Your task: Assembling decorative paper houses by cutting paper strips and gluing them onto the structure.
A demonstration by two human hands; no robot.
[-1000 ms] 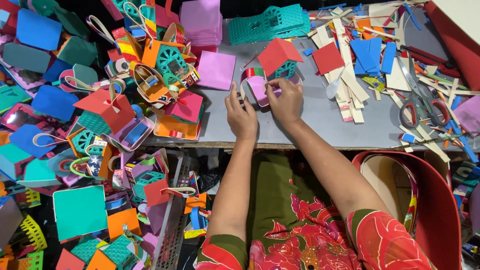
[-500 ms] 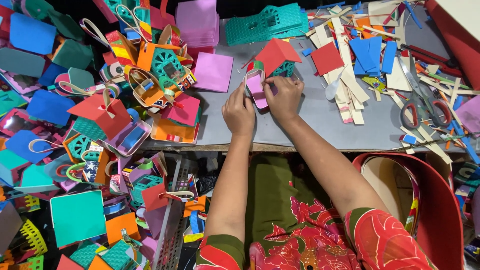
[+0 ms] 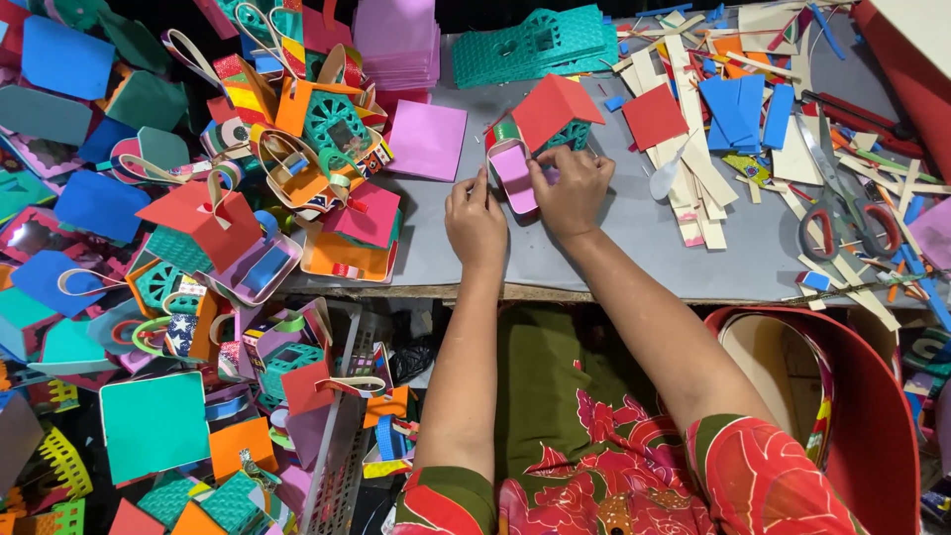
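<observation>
Both hands' grip [image 3: 525, 193] on foam house [image 3: 540, 139]

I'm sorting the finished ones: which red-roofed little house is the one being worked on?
The red-roofed house on the grey table, touched by both hands; the other red-roofed house lies untouched in the pile at left.

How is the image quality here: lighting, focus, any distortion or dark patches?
Head view: bright, even light on the grey table, with no strong glare. Both hands, left hand and right hand, and the small red-roofed house look sharp, without motion blur. The top edge and the space under the table fall into dark shadow. Edges curve slightly, suggesting wide-angle distortion.
</observation>
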